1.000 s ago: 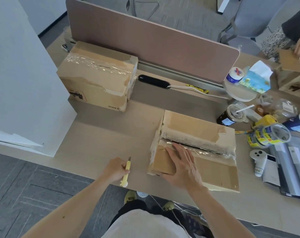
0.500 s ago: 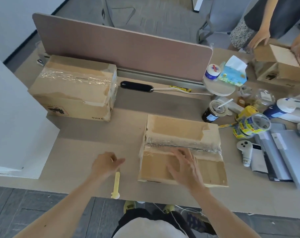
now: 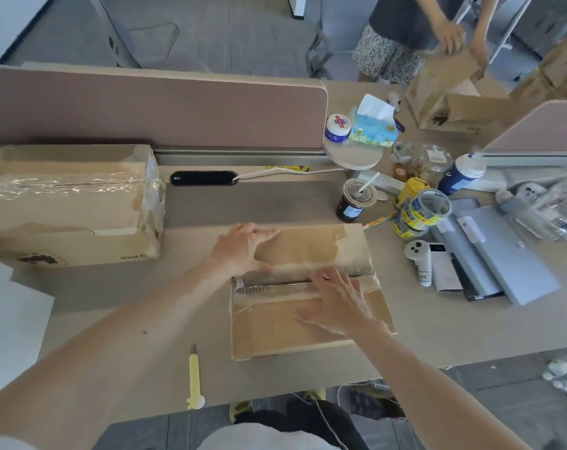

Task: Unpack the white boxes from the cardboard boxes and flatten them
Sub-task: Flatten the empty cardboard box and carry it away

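On the counter (image 3: 113, 303), a utility knife (image 3: 194, 373) lies left of the central cardboard box (image 3: 275, 329); tape rolls (image 3: 418, 212) stand right.

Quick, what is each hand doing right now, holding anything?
Left hand: open, fingers resting on the far flap of the cardboard box.
Right hand: open, flat on its near flap, fingertips at the cut seam.

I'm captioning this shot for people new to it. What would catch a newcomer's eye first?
Two bare hands rest on the cardboard box in the middle of the desk: the left hand on its far flap, the right hand by the taped seam. A yellow cutter lies loose near the desk's front edge, left of that box. A second taped box sits at far left.
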